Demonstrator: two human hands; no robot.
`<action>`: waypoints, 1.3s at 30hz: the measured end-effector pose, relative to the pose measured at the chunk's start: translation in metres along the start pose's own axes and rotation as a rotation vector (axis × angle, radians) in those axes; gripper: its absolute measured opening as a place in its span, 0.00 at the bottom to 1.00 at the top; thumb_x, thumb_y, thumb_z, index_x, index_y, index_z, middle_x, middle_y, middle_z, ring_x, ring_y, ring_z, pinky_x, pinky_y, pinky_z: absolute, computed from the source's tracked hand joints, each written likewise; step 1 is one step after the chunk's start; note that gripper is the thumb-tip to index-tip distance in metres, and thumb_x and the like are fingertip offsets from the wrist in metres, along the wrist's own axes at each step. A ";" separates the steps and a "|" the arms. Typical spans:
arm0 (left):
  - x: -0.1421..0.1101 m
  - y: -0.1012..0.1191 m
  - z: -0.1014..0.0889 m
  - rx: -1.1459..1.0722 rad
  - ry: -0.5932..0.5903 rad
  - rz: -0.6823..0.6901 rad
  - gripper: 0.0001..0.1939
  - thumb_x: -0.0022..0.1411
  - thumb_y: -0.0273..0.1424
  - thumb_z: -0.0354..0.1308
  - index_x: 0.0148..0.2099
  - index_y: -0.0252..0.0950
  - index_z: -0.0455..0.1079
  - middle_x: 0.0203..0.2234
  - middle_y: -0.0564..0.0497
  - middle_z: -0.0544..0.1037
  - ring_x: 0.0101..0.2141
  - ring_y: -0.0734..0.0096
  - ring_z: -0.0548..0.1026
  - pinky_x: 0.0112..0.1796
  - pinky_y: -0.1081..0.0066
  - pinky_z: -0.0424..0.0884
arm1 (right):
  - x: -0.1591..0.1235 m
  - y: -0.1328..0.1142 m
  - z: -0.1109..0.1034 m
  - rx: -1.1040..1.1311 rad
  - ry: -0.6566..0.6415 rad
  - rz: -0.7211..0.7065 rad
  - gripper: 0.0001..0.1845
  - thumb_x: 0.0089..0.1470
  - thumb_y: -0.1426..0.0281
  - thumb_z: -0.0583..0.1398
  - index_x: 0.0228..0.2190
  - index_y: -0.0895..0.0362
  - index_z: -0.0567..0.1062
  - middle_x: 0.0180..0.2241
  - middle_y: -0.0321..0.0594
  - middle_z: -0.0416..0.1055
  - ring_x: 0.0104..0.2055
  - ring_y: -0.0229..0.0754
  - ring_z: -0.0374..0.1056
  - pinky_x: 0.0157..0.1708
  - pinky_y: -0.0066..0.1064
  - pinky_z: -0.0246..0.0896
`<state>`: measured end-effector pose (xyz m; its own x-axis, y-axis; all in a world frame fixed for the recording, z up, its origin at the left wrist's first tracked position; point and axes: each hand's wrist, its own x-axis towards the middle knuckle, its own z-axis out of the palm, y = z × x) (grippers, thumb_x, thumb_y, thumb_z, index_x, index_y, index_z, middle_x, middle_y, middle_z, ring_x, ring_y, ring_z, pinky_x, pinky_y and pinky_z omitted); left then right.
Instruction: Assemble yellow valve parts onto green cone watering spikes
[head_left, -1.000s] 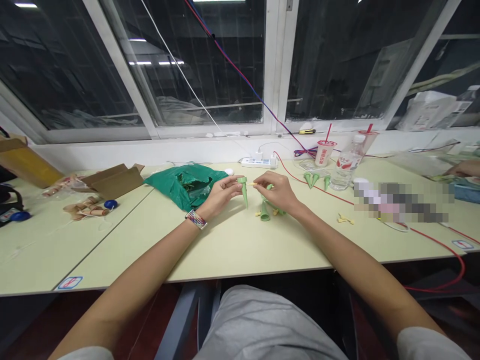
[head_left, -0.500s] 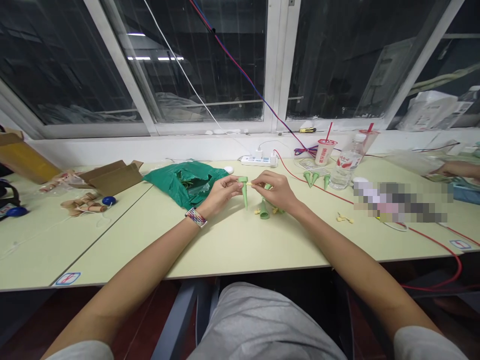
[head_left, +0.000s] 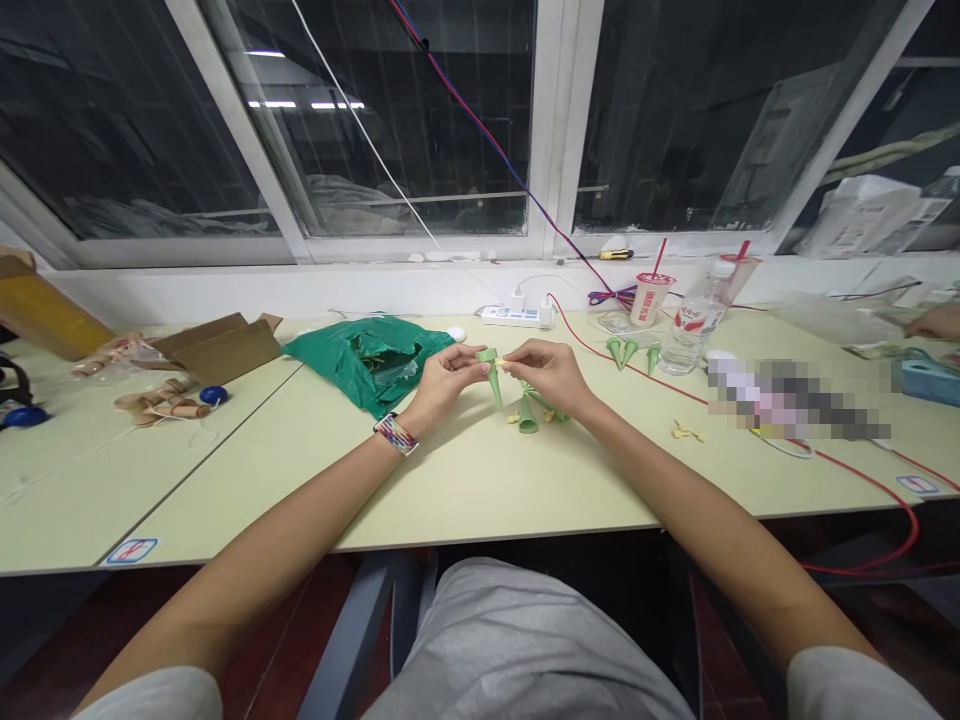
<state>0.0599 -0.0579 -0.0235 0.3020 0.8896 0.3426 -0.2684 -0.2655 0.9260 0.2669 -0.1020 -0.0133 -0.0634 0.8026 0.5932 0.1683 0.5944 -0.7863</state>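
Observation:
A green cone-shaped plastic watering spike [head_left: 494, 384] is pinched near its wide top by my left hand [head_left: 442, 385], its point slanting down above the table. My right hand [head_left: 553, 374] pinches a small yellow plastic valve piece [head_left: 502, 366], held against the side of the spike's head; whether it is seated there I cannot tell. Just beneath and beside my right hand, another green spike [head_left: 528, 420] lies with its open end toward me. Small yellow pieces [head_left: 514, 418] lie around it, partly hidden by the hand.
A torn green plastic bag [head_left: 337, 360] lies left of my hands. Several green spikes [head_left: 628, 353] lie at the back right, near a water bottle [head_left: 688, 325] and drink cup [head_left: 649, 298]. More yellow pieces [head_left: 688, 431] and a red cable [head_left: 862, 470] are rightward. A person's hand [head_left: 937, 323] shows far right.
The spike in my left hand has tilted, its tip swinging to the right. My right hand has moved slightly left with the yellow piece, closer against the spike's head.

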 end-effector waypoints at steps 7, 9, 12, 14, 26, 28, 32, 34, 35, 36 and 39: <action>-0.004 0.019 0.007 0.102 0.042 0.115 0.22 0.47 0.34 0.82 0.43 0.35 0.83 0.30 0.47 0.84 0.35 0.60 0.82 0.43 0.61 0.78 | 0.000 0.006 0.012 0.293 -0.002 0.178 0.20 0.41 0.53 0.76 0.28 0.56 0.82 0.26 0.39 0.79 0.28 0.40 0.73 0.35 0.37 0.74; -0.004 0.023 0.008 0.102 0.049 0.091 0.22 0.45 0.34 0.83 0.43 0.33 0.84 0.30 0.46 0.84 0.35 0.59 0.82 0.44 0.60 0.77 | -0.001 0.005 0.012 0.278 0.013 0.175 0.21 0.41 0.53 0.76 0.28 0.56 0.82 0.26 0.39 0.79 0.28 0.40 0.73 0.35 0.37 0.74; -0.002 0.020 0.007 0.075 0.036 0.048 0.22 0.45 0.36 0.83 0.42 0.32 0.84 0.31 0.44 0.85 0.36 0.57 0.83 0.45 0.59 0.77 | -0.003 0.005 0.012 0.208 0.028 0.161 0.20 0.43 0.53 0.75 0.28 0.55 0.82 0.25 0.38 0.78 0.28 0.41 0.72 0.35 0.36 0.73; -0.001 0.015 0.006 0.052 0.023 0.011 0.22 0.46 0.37 0.83 0.42 0.33 0.83 0.32 0.43 0.85 0.36 0.57 0.83 0.45 0.59 0.77 | -0.004 0.005 0.011 0.156 0.043 0.143 0.18 0.45 0.54 0.75 0.28 0.55 0.82 0.25 0.39 0.78 0.28 0.40 0.72 0.34 0.35 0.72; -0.004 0.003 0.008 0.116 0.023 0.061 0.23 0.47 0.39 0.81 0.43 0.34 0.81 0.32 0.45 0.85 0.36 0.58 0.83 0.45 0.60 0.77 | -0.002 0.006 0.010 0.193 0.017 0.197 0.15 0.44 0.59 0.74 0.26 0.57 0.82 0.23 0.39 0.77 0.26 0.40 0.72 0.31 0.34 0.72; -0.002 -0.002 0.006 0.103 0.005 0.038 0.23 0.49 0.39 0.81 0.44 0.34 0.81 0.32 0.45 0.85 0.36 0.58 0.84 0.45 0.61 0.77 | -0.003 0.007 0.009 0.122 0.019 0.173 0.12 0.46 0.61 0.72 0.26 0.57 0.82 0.23 0.38 0.77 0.26 0.40 0.72 0.31 0.33 0.71; 0.002 -0.007 0.004 0.066 -0.015 -0.006 0.23 0.51 0.38 0.80 0.47 0.34 0.81 0.31 0.47 0.85 0.36 0.62 0.83 0.45 0.63 0.76 | -0.001 0.008 0.006 0.077 -0.015 0.169 0.11 0.48 0.62 0.72 0.27 0.57 0.82 0.25 0.39 0.78 0.27 0.39 0.73 0.30 0.32 0.70; 0.003 -0.008 0.003 0.065 -0.015 -0.013 0.25 0.51 0.38 0.80 0.50 0.35 0.81 0.31 0.48 0.84 0.36 0.63 0.83 0.46 0.64 0.75 | 0.003 0.009 0.002 0.102 -0.062 0.204 0.13 0.47 0.60 0.73 0.29 0.57 0.82 0.27 0.40 0.80 0.27 0.39 0.73 0.30 0.31 0.71; 0.004 -0.008 0.002 0.058 -0.009 -0.016 0.26 0.51 0.38 0.79 0.51 0.35 0.81 0.31 0.48 0.84 0.36 0.63 0.83 0.46 0.64 0.75 | 0.005 0.009 -0.001 0.119 -0.083 0.229 0.15 0.46 0.60 0.74 0.31 0.57 0.82 0.27 0.40 0.80 0.27 0.39 0.73 0.29 0.31 0.71; 0.005 -0.009 0.001 0.045 0.003 -0.019 0.27 0.51 0.38 0.79 0.52 0.35 0.81 0.32 0.48 0.84 0.36 0.63 0.83 0.46 0.64 0.75 | 0.007 0.009 -0.004 0.138 -0.091 0.254 0.17 0.44 0.59 0.75 0.32 0.57 0.82 0.27 0.40 0.80 0.27 0.39 0.73 0.29 0.31 0.71; 0.008 -0.011 -0.004 -0.003 0.045 -0.027 0.27 0.50 0.36 0.80 0.51 0.35 0.81 0.34 0.47 0.85 0.37 0.63 0.83 0.47 0.64 0.75 | 0.012 0.012 -0.014 0.198 -0.031 0.304 0.21 0.38 0.58 0.78 0.29 0.57 0.79 0.25 0.38 0.78 0.26 0.38 0.73 0.27 0.29 0.70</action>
<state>0.0618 -0.0467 -0.0316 0.2682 0.9121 0.3101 -0.2638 -0.2401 0.9342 0.2815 -0.0858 -0.0128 -0.0699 0.9435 0.3238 -0.0092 0.3239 -0.9460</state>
